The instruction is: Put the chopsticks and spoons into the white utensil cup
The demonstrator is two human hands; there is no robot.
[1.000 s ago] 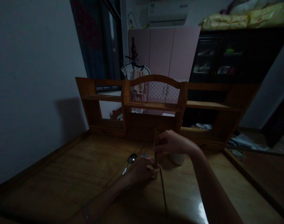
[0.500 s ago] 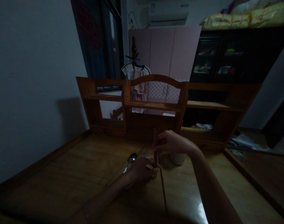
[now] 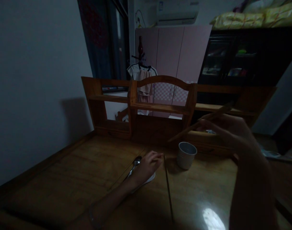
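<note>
In dim light my right hand point(image 3: 228, 132) is raised above the wooden table point(image 3: 88, 172), fingers pinched round a pair of wooden chopsticks point(image 3: 184, 131) that slant down to the left. Their tips hang above and left of a small white cup point(image 3: 186, 155). My left hand point(image 3: 148, 166) rests on the table with fingers loosely curled, lying partly over a small white dish point(image 3: 149, 179). A metal spoon point(image 3: 133, 166) lies just left of that hand.
A wooden shelf unit point(image 3: 160, 108) stands along the table's far edge. A grey wall is on the left. Behind are pink wardrobes point(image 3: 174, 51), hanging clothes point(image 3: 143, 80) and a dark glass-fronted cabinet point(image 3: 244, 54).
My right hand lifted the chopsticks from upright at the table's middle up and to the right, tilting them. The cup it hid now shows. My left hand let go of the chopsticks.
</note>
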